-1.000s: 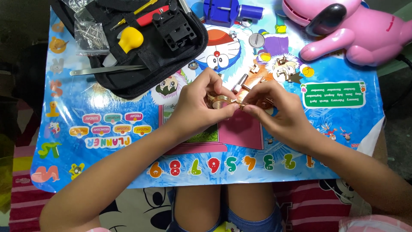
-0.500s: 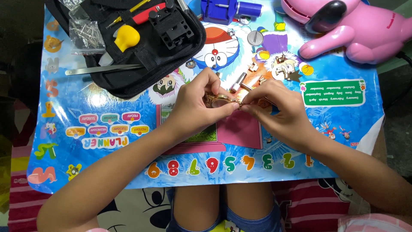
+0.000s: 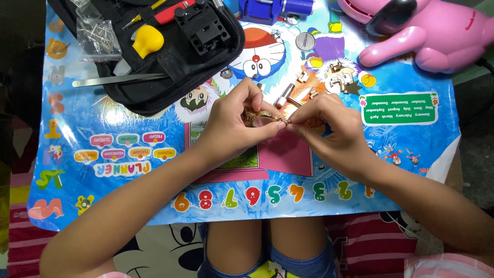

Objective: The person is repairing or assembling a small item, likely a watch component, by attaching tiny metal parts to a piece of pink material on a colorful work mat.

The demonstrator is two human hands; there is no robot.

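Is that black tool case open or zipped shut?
Open: the black tool case lies unzipped, showing a yellow-handled tool and a black holder block inside.

Tool case (image 3: 170, 77) left; tweezers (image 3: 118, 80) beside it

Over the last second both hands have crept slightly up the colourful cartoon poster mat (image 3: 128, 154). Left hand (image 3: 234, 121) and right hand (image 3: 329, 131) pinch closer together on the small gold-coloured metal watch band (image 3: 260, 116). The black zip tool case (image 3: 170, 56) sits nearer the top-left corner of the view.
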